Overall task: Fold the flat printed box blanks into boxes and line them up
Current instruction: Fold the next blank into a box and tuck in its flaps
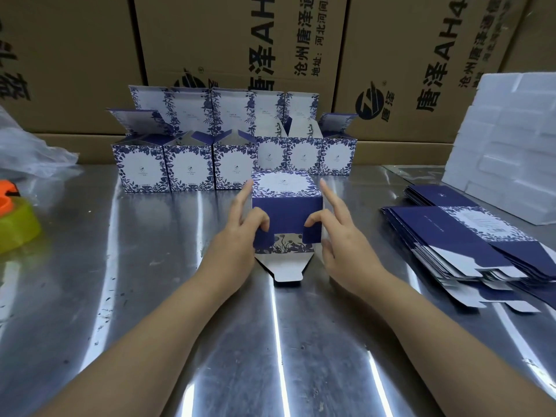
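Observation:
A blue-and-white floral box lies on its side in the middle of the steel table, its open end towards me. The white tuck flap lies flat on the table. My left hand holds the box's left side, index finger along the wall and curled fingers pressing the left dust flap inward. My right hand mirrors it, thumb bent onto the right dust flap. Behind it stands a row of folded boxes with lids up, and more folded boxes further back. Flat blanks are stacked at the right.
White foam blocks pile up at the far right. A yellow-green tape roll with an orange dispenser and a plastic bag sit at the left edge. Large brown cartons wall off the back.

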